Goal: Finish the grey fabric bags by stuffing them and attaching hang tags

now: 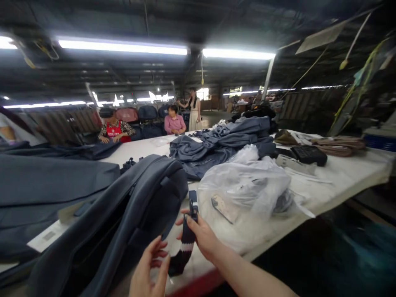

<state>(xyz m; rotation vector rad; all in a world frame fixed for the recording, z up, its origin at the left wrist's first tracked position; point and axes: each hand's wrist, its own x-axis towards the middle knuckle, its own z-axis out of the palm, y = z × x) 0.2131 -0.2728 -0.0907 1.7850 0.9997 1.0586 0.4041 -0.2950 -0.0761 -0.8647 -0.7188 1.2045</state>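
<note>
My right hand [201, 233] pinches a dark webbing strap [187, 235] with white bands, at a small black buckle [194, 212]. The strap hangs down from it toward the table's near edge. Just left of the strap, my left hand [151, 268] has its fingers curved and apart, with nothing seen between them. A large dark blue backpack [154, 198] lies beside both hands on the left, its long opening facing me. From the bag's left side sticks out a white tag [49, 235].
A clear plastic bag [247, 185] and a phone [224, 209] lie right of my hands on the white table [343, 181]. Behind is a heap of blue fabric pieces [216, 144]. A black pouch [309, 154] lies far right. Two people sit across the table; another stands behind.
</note>
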